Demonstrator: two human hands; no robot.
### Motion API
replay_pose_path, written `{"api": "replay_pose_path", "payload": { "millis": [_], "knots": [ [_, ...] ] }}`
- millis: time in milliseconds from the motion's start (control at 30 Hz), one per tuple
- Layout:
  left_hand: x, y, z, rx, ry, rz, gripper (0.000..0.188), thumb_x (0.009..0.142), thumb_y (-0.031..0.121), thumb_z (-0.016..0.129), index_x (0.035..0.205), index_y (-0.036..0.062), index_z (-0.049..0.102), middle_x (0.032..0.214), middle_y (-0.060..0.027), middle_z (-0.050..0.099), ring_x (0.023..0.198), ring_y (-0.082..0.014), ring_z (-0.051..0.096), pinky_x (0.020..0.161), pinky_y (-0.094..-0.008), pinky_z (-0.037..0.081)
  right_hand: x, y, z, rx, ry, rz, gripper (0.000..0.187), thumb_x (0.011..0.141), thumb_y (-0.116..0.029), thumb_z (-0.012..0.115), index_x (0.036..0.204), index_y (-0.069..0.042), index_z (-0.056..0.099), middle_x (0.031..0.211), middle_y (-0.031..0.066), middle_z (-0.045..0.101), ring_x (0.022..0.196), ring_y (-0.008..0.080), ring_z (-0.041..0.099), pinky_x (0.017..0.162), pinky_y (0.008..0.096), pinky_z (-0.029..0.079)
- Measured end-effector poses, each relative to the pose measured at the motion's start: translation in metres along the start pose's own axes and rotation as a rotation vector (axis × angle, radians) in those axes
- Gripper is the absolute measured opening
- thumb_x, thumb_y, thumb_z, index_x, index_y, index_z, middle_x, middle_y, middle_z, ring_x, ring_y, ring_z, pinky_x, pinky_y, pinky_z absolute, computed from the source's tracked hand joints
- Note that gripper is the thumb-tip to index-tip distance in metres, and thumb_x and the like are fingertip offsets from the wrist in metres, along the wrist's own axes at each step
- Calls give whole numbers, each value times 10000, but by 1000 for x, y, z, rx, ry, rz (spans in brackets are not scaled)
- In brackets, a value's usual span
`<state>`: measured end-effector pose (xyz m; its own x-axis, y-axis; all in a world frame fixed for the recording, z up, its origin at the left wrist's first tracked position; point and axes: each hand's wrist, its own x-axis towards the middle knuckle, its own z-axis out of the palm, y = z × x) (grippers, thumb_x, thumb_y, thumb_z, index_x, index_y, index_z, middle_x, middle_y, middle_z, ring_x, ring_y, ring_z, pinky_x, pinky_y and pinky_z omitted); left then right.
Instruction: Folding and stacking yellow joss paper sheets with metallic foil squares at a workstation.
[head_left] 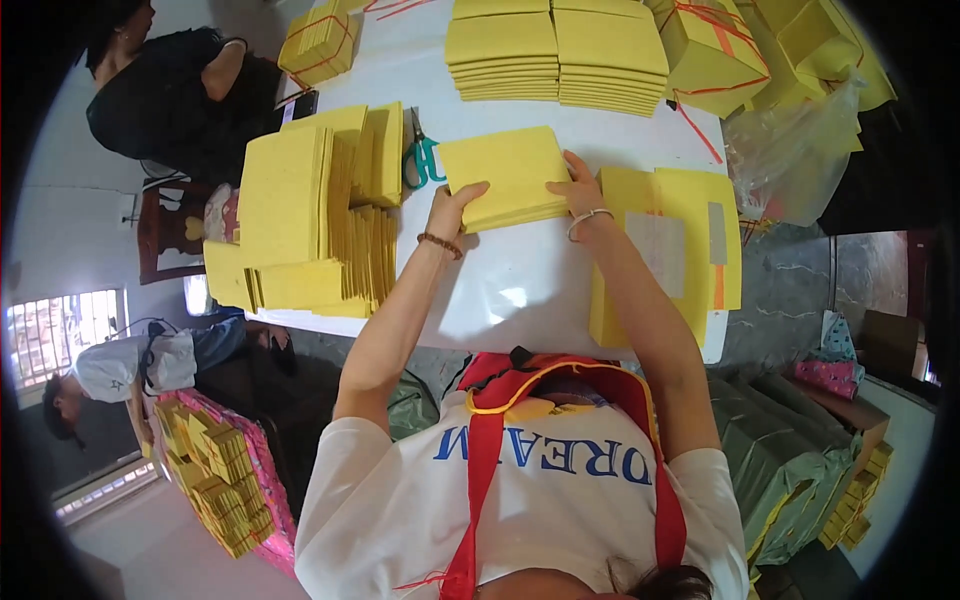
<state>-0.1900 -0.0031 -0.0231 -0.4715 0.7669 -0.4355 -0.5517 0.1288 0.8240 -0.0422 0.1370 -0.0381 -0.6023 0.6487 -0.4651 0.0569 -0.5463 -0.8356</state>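
Both my hands hold a small stack of folded yellow paper (508,178) over the white table. My left hand (455,207) grips its near left corner, thumb on top. At the right edge is my right hand (580,190), its thumb also on the upper face and its other fingers partly hidden. Scissors with teal handles (422,165) lie just left of the stack. Beyond my left hand, piles of yellow paper (285,190) stand on the table's left side. Flat yellow pieces with a grey-white patch (655,255) lie under and beside my right forearm.
Neat yellow stacks (555,50) sit at the table's far side. Bundles tied with red string (712,55) and a clear plastic bag (795,150) are at the far right. One person (170,85) sits at the far left; another (140,365) is near a pink-edged container of yellow bundles (280,535).
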Motion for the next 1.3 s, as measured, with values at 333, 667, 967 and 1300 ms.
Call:
{"api": "replay_pose_path", "payload": {
  "millis": [333,667,967,1300],
  "knots": [
    [1,-2,-48,-105,-289,293,1017,641,-107,652,1418,193,69,1320,-86,347,1226,-229,370,974,-360,386,-13,-42,16,-296,-203,-53,1136,594,38,722,1437,-114,-24,1320,116,411,1162,211,452,954,324,382],
    [5,-17,-58,312,-215,215,1153,631,-136,626,1424,216,-133,1340,-88,347,1200,-212,393,964,-330,373,-4,3,18,-158,-128,-122,715,620,98,582,1280,-72,369,1103,40,539,1006,149,525,796,262,456],
    [-56,48,-19,-309,-406,500,1115,636,-10,705,1441,178,-43,1350,-104,337,1211,-231,404,993,-334,344,-26,-16,3,504,-455,8,456,670,48,496,1119,-25,509,1045,64,577,987,205,550,856,335,461],
    [-52,40,35,377,-72,527,690,667,96,724,1237,-15,353,1156,-101,500,1079,-200,484,918,-327,401,-51,-16,6,491,-405,18,610,715,14,590,1286,-81,395,1256,63,468,1164,216,447,969,366,381]
  ]
}}
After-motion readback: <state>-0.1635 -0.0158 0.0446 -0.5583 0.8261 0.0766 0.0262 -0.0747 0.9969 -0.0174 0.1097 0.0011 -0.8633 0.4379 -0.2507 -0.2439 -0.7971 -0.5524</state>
